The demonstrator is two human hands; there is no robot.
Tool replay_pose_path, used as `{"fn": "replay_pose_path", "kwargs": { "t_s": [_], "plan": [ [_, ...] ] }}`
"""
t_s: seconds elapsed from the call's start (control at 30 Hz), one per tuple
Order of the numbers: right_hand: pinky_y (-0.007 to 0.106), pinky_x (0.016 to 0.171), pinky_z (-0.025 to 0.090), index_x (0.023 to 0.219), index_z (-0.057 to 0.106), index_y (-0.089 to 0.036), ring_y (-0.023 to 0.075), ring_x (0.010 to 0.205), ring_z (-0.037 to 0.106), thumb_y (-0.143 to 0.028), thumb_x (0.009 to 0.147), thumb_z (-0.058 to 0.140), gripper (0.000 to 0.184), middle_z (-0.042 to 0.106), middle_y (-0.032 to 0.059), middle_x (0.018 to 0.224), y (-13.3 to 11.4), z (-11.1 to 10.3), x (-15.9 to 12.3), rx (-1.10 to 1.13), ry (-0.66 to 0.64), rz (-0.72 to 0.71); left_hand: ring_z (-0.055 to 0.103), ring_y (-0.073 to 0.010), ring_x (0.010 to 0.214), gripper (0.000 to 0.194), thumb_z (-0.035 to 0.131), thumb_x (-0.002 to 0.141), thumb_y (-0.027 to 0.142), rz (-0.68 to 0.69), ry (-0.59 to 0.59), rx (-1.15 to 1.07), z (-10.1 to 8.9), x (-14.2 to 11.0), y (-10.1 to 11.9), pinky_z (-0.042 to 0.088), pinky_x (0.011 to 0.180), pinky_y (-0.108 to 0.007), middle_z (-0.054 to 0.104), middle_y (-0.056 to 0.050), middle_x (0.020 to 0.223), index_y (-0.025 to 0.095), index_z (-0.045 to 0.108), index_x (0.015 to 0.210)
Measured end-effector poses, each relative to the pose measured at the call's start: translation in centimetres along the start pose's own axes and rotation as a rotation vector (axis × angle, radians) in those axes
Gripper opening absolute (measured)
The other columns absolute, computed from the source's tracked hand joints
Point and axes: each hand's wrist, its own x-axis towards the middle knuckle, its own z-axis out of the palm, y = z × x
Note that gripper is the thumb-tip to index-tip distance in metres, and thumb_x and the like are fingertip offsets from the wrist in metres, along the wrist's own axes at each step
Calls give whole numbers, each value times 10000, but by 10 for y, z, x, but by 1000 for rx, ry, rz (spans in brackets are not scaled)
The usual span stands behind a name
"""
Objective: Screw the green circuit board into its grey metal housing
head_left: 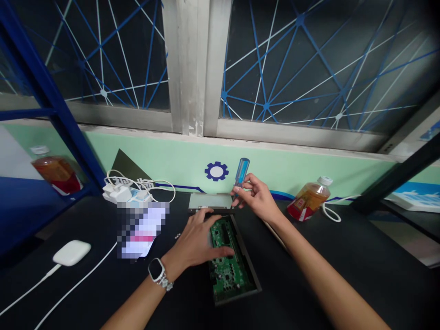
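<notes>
The left hand (195,240), with a watch (156,270) on its wrist, lay almost flat over a green circuit board (227,270). Its fingers (223,251) were slightly apart and not clamped on anything; they seemed only to rest there. The board sat inside a shallow dark metal case (248,266), on a black table (309,261), right in front of the person. A thin metal plate (209,200) lay just beyond the case, and a bottle of orange drink (309,199) stood well to the right.

The right hand (256,197) was raised near the far end of the case. Its thumb and fingers (245,191) were pinched together on a screwdriver with a blue handle (242,169) (the tip was hidden, so I could not see where it pointed).

I judged the board to be light and stiff, but fragile because of its small parts, so it was better held by its bare edges. The case looked firmer and safer to take by its long sides, while the smooth plate could slip easily.
</notes>
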Motion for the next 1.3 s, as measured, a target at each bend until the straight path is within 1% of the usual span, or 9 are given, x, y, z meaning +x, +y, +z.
{"fn": "replay_pose_path", "kwargs": {
  "t_s": [0.1,0.27,0.53,0.67,0.77,0.87,1.03,1.17,1.3],
  "plan": [
    [223,494,511,920,399,-229,136,576,686,-405,860,650,312,678,-1,814,4,-2,1,-7,-11,-10,559,-243,1021,343,527,896,467,-37,51,-23,-29,1,-13,428,895,-374,556,-82,1156,235,609,1135],
    [249,549,526,933,403,-230,122,577,658,-387,868,648,298,674,-7,801,3,-1,0,10,-31,-55,575,-180,754,151,607,807,342,-171,-101,37,-59,-8,-52,411,694,-281,604,-19,832,201,637,851],
    [264,540,539,906,406,-234,115,563,630,-402,914,579,241,649,-13,790,-13,12,-5,131,13,-115,581,-165,650,126,640,695,295,-338,-235,-15,-50,-19,-86,354,579,-243,645,-13,706,186,673,748],
    [277,505,556,953,423,-241,133,587,637,-451,917,547,247,634,-4,816,-9,21,-4,216,-8,-59,581,-164,609,119,585,703,246,-366,-275,-26,-47,-19,-90,350,558,-245,648,-14,642,178,682,712],
    [286,488,567,1006,431,-242,135,575,629,-474,896,563,288,622,-8,800,-3,25,-3,249,-2,-15,574,-161,604,151,583,748,283,-342,-242,-85,-51,-14,-80,364,560,-246,643,-13,638,170,678,721],
    [285,460,562,1011,402,-246,126,508,607,-438,843,651,356,615,-32,747,2,27,-1,249,53,-4,569,-150,641,216,594,810,361,-286,-94,-278,-53,-5,-58,397,591,-245,656,-15,719,166,686,820],
    [298,496,575,934,351,-255,128,525,620,-401,834,674,368,626,-42,749,-1,24,0,269,186,-79,636,-156,765,251,688,801,375,-469,180,-865,-34,6,-33,494,724,-266,699,-47,821,144,681,899],
    [312,532,592,919,315,-266,128,545,631,-392,858,649,362,636,-45,767,-7,22,-1,298,253,-114,681,-198,956,239,747,789,318,-570,203,-1284,-15,6,-33,523,909,-319,720,-105,1015,135,692,931],
    [308,530,597,921,305,-268,130,546,638,-389,865,642,362,633,-49,746,-7,24,-2,302,271,-113,690,-218,995,203,764,790,241,-653,202,-1492,-8,6,-29,530,961,-321,722,-133,1051,114,705,936]
  ]
}}
